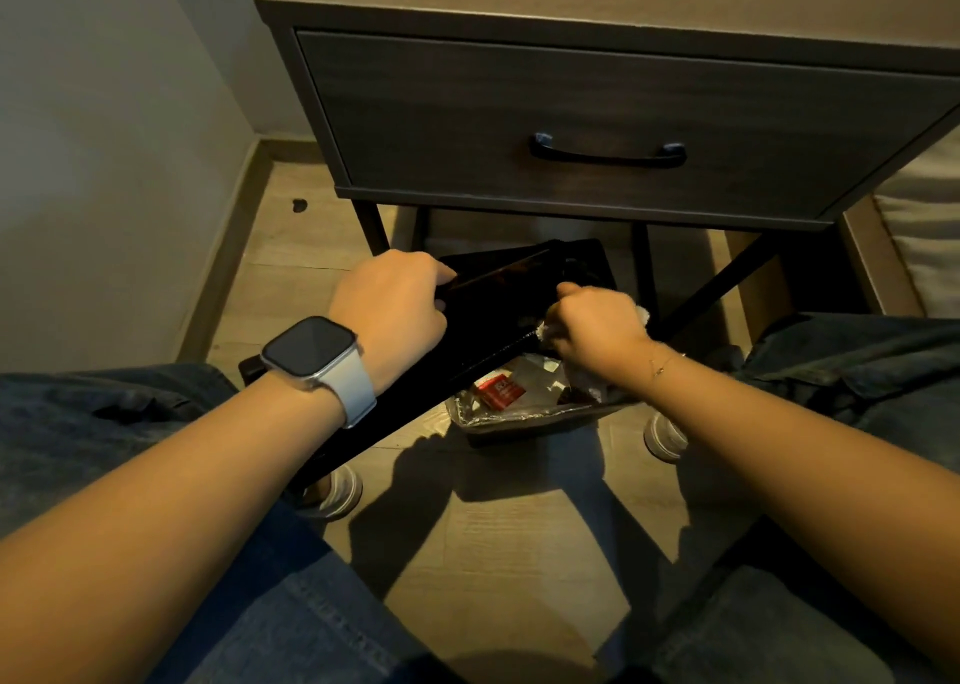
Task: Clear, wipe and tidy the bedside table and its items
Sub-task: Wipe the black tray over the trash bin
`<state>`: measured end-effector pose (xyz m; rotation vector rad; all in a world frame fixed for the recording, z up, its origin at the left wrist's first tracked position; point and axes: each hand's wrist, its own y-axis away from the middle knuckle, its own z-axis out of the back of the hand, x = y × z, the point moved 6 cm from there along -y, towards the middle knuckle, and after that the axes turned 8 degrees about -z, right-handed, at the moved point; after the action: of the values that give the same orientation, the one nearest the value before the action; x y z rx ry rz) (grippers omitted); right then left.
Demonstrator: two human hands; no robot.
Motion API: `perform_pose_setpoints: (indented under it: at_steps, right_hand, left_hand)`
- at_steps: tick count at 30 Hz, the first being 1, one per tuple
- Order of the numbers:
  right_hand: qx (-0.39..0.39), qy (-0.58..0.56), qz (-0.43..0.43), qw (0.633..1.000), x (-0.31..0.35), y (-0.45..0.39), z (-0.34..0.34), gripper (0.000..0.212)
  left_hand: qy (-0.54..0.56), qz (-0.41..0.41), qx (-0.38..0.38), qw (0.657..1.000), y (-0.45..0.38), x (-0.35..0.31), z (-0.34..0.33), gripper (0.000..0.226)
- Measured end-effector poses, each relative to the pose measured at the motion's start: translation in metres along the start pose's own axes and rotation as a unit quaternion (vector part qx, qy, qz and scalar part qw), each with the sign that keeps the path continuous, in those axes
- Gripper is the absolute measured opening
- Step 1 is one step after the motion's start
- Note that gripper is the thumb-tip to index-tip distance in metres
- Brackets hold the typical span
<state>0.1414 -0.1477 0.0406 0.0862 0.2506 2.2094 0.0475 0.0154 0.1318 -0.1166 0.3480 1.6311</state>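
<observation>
Bedside table (571,101): matt grey wood-grain, dark metal handle (607,152). Tray (498,309): glossy black. Bin liner (519,413): shiny clear plastic. Floor (509,553): pale wood-look planks. Jeans (104,413): denim.

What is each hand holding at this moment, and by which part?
The left hand grips a black tray by its left edge, above a lined bin. The right hand holds a crumpled white cloth bunched in its fist against the tray.
</observation>
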Motion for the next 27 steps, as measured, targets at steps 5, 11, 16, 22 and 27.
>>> perform_pose_setpoints:
  at_steps: [5,11,16,22,27]
  right_hand:
    - [-0.050,-0.131,-0.083,0.987,-0.021,-0.003,0.019,0.027]
    - [-0.063,-0.010,-0.026,0.998,0.009,0.005,0.005,0.023]
    - [-0.033,0.048,-0.006,0.998,0.015,0.005,0.000,0.021]
    - [0.000,-0.100,-0.075,0.992,-0.027,0.014,0.027,0.030]
    - [0.068,-0.289,-0.160,0.941,-0.067,0.030,0.063,0.010]
  left_hand:
    - [-0.008,0.005,-0.017,1.000,0.002,0.004,0.002,0.039]
    - [-0.017,-0.024,-0.046,0.998,0.008,-0.006,0.003,0.033]
    - [-0.015,-0.029,-0.053,0.998,0.008,-0.006,0.009,0.035]
    - [-0.086,-0.051,-0.113,0.989,0.010,-0.014,0.023,0.041]
    - [-0.177,-0.095,-0.111,0.973,0.022,-0.026,0.010,0.054]
